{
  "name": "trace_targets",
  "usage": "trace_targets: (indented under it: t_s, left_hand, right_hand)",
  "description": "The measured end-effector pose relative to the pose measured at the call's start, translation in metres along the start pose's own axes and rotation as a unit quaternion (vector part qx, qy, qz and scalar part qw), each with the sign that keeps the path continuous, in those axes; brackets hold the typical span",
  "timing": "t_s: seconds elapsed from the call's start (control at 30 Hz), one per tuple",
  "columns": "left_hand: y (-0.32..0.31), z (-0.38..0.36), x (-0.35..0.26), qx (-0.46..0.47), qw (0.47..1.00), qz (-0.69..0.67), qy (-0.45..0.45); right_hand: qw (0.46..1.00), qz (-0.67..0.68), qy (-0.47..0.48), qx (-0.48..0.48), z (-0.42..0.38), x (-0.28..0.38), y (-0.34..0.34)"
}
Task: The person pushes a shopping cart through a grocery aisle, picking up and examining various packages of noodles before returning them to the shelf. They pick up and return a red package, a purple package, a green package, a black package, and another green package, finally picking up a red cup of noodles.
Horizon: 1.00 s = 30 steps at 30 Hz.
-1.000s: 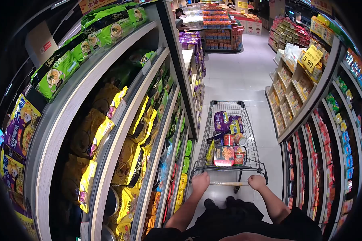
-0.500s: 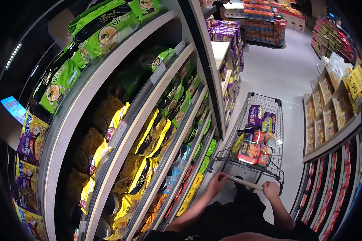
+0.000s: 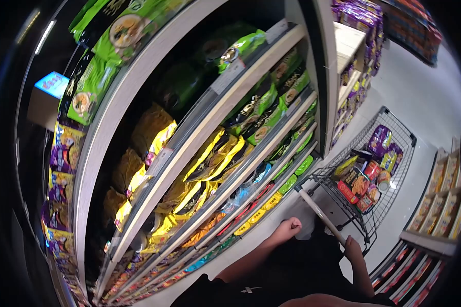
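My right hand (image 3: 352, 249) is wrapped round the right end of the handle (image 3: 320, 214) of a wire shopping cart (image 3: 407, 153). My left hand (image 3: 291, 228) is off the handle, a little to its left, with the fingers curled in and nothing visible in them. Inside the cart lie purple packets (image 3: 380, 139), a red box with a food picture (image 3: 352, 185), a red can (image 3: 372, 169), a yellow-green packet (image 3: 345, 168) and several other items.
A tall shelf unit (image 3: 193, 115) with green, yellow and orange noodle packets fills the left side. Purple packets (image 3: 361, 13) are stacked beyond its end. At the right stands another shelf (image 3: 429, 241) with boxed goods. Pale floor (image 3: 402, 87) shows around the cart.
My left hand has come off the cart handle and moved clear of it. The view has turned left, so the shelves look nearer and the cart sits further right and tilted.
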<state>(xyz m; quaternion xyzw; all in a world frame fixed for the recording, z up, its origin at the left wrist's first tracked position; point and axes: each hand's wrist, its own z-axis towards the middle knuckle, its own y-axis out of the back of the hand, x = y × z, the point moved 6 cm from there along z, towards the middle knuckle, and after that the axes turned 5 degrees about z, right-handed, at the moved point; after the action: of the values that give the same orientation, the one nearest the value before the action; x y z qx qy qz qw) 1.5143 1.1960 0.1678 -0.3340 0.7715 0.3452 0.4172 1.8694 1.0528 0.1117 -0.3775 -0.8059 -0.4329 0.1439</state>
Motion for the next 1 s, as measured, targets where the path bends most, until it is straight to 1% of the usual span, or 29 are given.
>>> trace_targets:
  t_s: [0.03,0.1,0.13,0.17,0.23,0.27,0.3,0.33,0.37,0.4,0.43,0.47,0.5,0.53,0.57,0.6,0.63,0.67,0.7,0.77,0.83,0.87,0.93,0.97,1.0]
  left_hand:
    - [0.000,0.002,0.001,-0.008,1.000,-0.030,-0.005]
    - [0.009,0.004,-0.002,-0.023,0.998,-0.061,-0.018]
    - [0.015,0.004,-0.008,-0.029,0.998,-0.036,-0.032]
    - [0.022,0.003,-0.013,-0.032,0.998,-0.010,-0.047]
    - [0.044,-0.001,-0.007,-0.049,0.997,0.005,-0.057]
    - [0.048,-0.005,-0.006,-0.064,0.996,0.015,-0.063]
    - [0.057,-0.010,-0.003,-0.075,0.996,-0.007,-0.046]
    - [0.069,-0.017,-0.008,-0.100,0.994,0.015,-0.046]
    - [0.077,-0.020,0.003,-0.126,0.991,0.005,-0.043]
    - [0.084,-0.023,0.013,-0.152,0.987,0.009,-0.054]
    - [0.089,-0.025,0.021,-0.160,0.985,0.007,-0.069]
    - [0.096,-0.027,0.032,-0.187,0.981,-0.004,-0.048]
    - [0.100,-0.031,0.048,-0.210,0.977,-0.014,-0.024]
    - [0.100,-0.027,0.071,-0.228,0.972,-0.054,-0.029]
    - [0.103,-0.030,0.069,-0.228,0.972,-0.047,-0.030]
    - [0.107,-0.039,0.065,-0.243,0.967,-0.063,-0.032]
    - [0.112,-0.048,0.063,-0.259,0.962,-0.080,-0.035]
    - [0.114,-0.050,0.066,-0.268,0.960,-0.073,-0.039]
    - [0.111,-0.052,0.071,-0.271,0.959,-0.074,-0.037]
    - [0.113,-0.058,0.082,-0.309,0.945,-0.104,-0.028]
    - [0.112,-0.064,0.090,-0.314,0.942,-0.120,-0.026]
    - [0.111,-0.068,0.092,-0.315,0.939,-0.132,-0.026]
    - [0.113,-0.078,0.091,-0.327,0.933,-0.148,-0.020]
    - [0.116,-0.082,0.092,-0.338,0.927,-0.163,-0.020]
    - [0.118,-0.084,0.095,-0.344,0.924,-0.167,-0.004]
  right_hand:
    - [0.998,-0.037,0.047,0.036,0.002,-0.001,0.003]
    - [0.989,-0.086,0.065,0.098,0.014,-0.017,0.003]
    - [0.980,-0.157,-0.005,0.120,0.029,-0.027,0.008]
    - [0.980,-0.163,-0.002,0.114,0.033,-0.004,0.029]
    - [0.948,-0.268,0.153,0.082,0.030,0.115,0.095]
    - [0.955,-0.243,0.159,0.054,0.052,0.163,0.117]
    - [0.958,-0.224,0.176,0.036,0.055,0.244,0.153]
    - [0.957,-0.125,0.260,-0.025,0.051,0.321,0.187]
    - [0.924,-0.040,0.369,-0.090,0.057,0.380,0.211]
    - [0.915,-0.023,0.389,-0.100,0.047,0.446,0.241]
    - [0.857,0.019,0.486,-0.171,0.035,0.500,0.265]
    - [0.818,0.042,0.539,-0.198,0.042,0.542,0.289]
    - [0.772,0.073,0.583,-0.240,0.035,0.586,0.315]
    - [0.730,0.127,0.616,-0.267,0.035,0.622,0.337]
    - [0.680,0.098,0.653,-0.318,0.040,0.654,0.360]
    - [0.663,0.087,0.653,-0.355,0.048,0.681,0.380]
    - [0.659,0.093,0.655,-0.357,0.066,0.705,0.397]
    - [0.633,-0.004,0.648,-0.424,0.071,0.727,0.408]
    - [0.694,-0.122,0.543,-0.457,0.090,0.746,0.419]
    - [0.792,-0.154,0.419,-0.416,0.141,0.769,0.437]
    - [0.840,-0.192,0.368,-0.349,0.183,0.785,0.445]
    - [0.842,-0.193,0.367,-0.345,0.211,0.791,0.455]
    - [0.867,-0.165,0.390,-0.263,0.282,0.798,0.474]
    - [0.876,-0.148,0.400,-0.223,0.299,0.796,0.474]
    - [0.884,-0.078,0.409,-0.213,0.273,0.792,0.466]
